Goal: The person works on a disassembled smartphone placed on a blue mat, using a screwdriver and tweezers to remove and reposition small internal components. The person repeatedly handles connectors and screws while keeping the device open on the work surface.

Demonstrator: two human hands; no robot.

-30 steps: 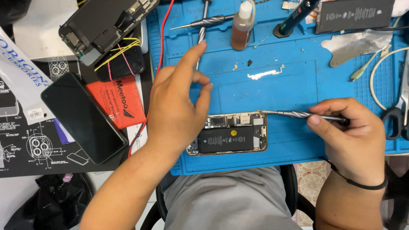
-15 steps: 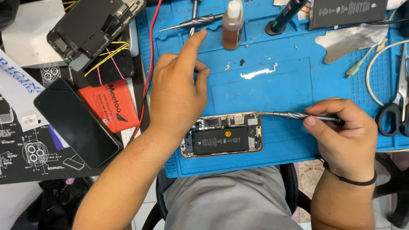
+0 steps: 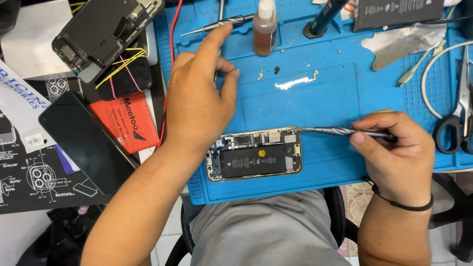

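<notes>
I see the opened phone [image 3: 253,155] lying flat at the near edge of the blue mat [image 3: 315,98], which likely keeps it from sliding and catches small parts. My right hand [image 3: 394,157] has its fingers closed on a thin screwdriver [image 3: 340,131], held almost level so the tip meets the phone's far right corner. My left hand [image 3: 197,98] hovers over the phone's left end with fingers loosely open, forefinger stretched toward the tools at the far side, holding nothing.
</notes>
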